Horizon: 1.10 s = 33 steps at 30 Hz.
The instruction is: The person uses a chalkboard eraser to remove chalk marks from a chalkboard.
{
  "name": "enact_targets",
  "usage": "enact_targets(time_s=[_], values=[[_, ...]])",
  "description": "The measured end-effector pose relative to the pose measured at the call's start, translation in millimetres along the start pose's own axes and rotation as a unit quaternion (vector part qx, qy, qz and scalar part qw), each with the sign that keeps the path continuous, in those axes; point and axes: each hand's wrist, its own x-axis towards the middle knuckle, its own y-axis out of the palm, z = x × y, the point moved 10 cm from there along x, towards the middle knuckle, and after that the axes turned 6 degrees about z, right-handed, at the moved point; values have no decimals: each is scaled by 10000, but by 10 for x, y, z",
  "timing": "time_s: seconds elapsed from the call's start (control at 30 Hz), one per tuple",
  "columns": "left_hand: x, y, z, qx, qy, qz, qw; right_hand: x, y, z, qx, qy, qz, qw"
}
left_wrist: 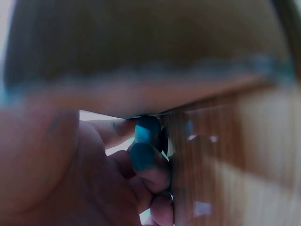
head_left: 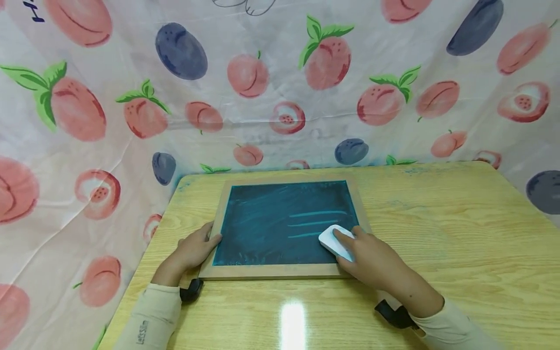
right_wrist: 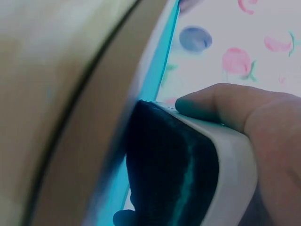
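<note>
A chalkboard [head_left: 273,271] with a light wooden frame lies on the table. Three pale blue chalk lines [head_left: 317,214] run across the right part of its dark surface, and faint smears cover the rest. My left hand [head_left: 192,250] grips the frame's left side, thumb on top; chalk-stained fingertips [left_wrist: 146,157] show curled beside the frame in the left wrist view. Over the board's lower right, my right hand [head_left: 372,257] holds a white board eraser [head_left: 331,240] against the end of the lowest line. Its dark felt [right_wrist: 174,165] carries a blue-green chalk streak in the right wrist view.
The yellow wood-grain table [head_left: 442,233] extends to the right of the board and in front of it. A white cloth [head_left: 280,63] printed with peaches and plums hangs behind the table and along its left side. Black wrist straps [head_left: 191,290] sit on both wrists.
</note>
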Motion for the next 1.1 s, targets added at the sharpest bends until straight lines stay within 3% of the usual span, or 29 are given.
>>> enact_targets(time_s=[0.2,0.37,0.53,0.87,1.1], values=[[-19,4,15,10,-21,-16,10000,3,124,325,69,-262,127,9996],[-17,-2,15,-13,-25,-21,10000,18,164,380,63,-177,245,9995],[-2,-1,14,-25,-17,10,10000,39,123,211,71,80,279,9996],[3,0,-8,-31,75,32,10000,49,-37,-339,23,653,2,9979],[-3,9,7,-55,75,42,9999,62,-57,-432,64,729,8,9973]])
